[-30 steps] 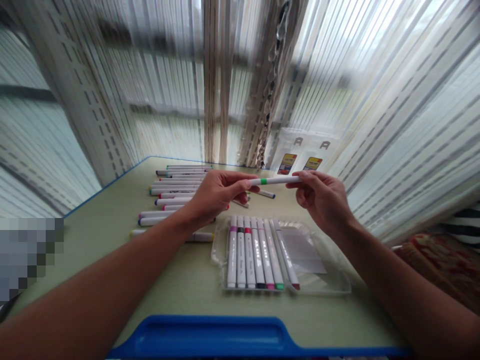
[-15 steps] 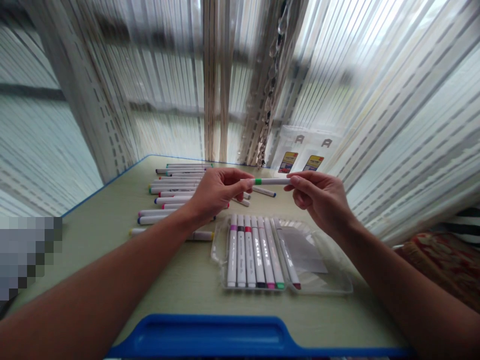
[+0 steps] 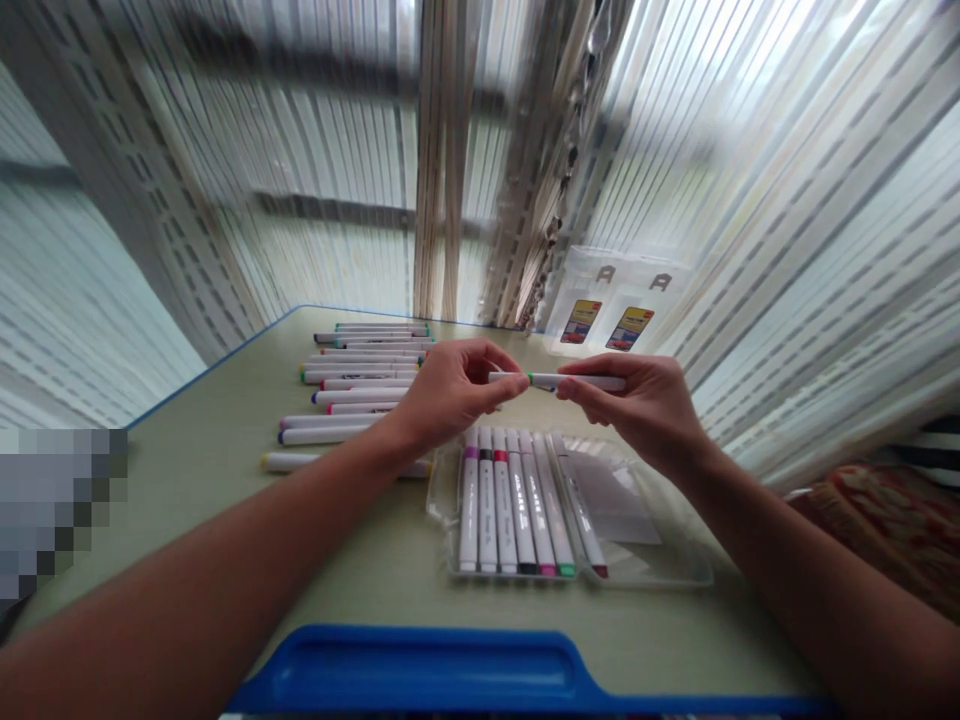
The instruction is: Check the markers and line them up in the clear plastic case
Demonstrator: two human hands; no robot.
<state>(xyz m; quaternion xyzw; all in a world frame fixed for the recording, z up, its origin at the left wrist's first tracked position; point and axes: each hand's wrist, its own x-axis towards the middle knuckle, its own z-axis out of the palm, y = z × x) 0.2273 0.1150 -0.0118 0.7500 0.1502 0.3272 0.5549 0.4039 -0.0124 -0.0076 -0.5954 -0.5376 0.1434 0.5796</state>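
Observation:
A white marker with a green band [image 3: 544,379] is held level above the table, between my two hands. My left hand [image 3: 465,385] pinches its left end, beside the green band. The fingers of my right hand [image 3: 630,395] are closed on its right part. Below lies an open clear plastic case [image 3: 679,572] with several white markers [image 3: 506,510] side by side in its left part. One marker with a dark red end [image 3: 583,520] lies slanted near the case's middle. Several more markers [image 3: 360,384] lie in rows to the left, partly hidden behind my left hand and forearm.
Two clear packages with yellow labels [image 3: 630,328] stand at the table's back, against the string curtain [image 3: 337,130]. A blue tray edge [image 3: 420,675] runs along the front of the table [image 3: 360,580]. Patterned fabric [image 3: 877,530] is at the right.
My right hand has slid inward along the marker, nearer the green band, so its right end now shows past my fingers. My left hand stays pinched on it. The view has shifted slightly.

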